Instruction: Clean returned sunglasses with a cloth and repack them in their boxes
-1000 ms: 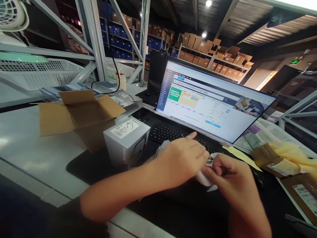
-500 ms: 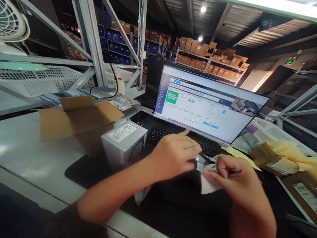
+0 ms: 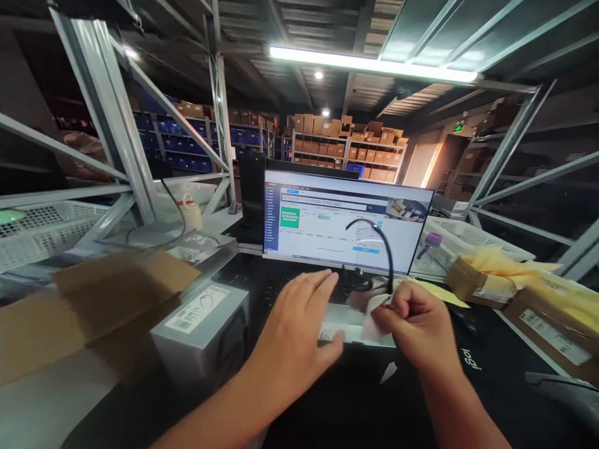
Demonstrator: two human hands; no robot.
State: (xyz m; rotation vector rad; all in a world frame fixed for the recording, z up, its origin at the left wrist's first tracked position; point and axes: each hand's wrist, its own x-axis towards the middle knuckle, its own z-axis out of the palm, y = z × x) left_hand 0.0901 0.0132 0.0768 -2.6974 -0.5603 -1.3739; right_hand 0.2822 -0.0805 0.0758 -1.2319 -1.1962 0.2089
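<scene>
Warehouse racking (image 3: 346,149), carrying brown cartons, is standing behind under a lit ceiling tube (image 3: 374,64). Tabletop (image 3: 32,405), pale, is bearing a black mat (image 3: 327,405). Monitor (image 3: 318,240), lit, is facing the person. Open carton (image 3: 37,333) and grey box (image 3: 201,333) are sitting on the left. Left hand (image 3: 299,324): its grip is holding apart, thumb spread, near a pale tray (image 3: 349,315). Right hand (image 3: 416,324): its grip is clamping white wrap (image 3: 371,321). Black cord (image 3: 389,255) is arching up from that grip before the monitor.
</scene>
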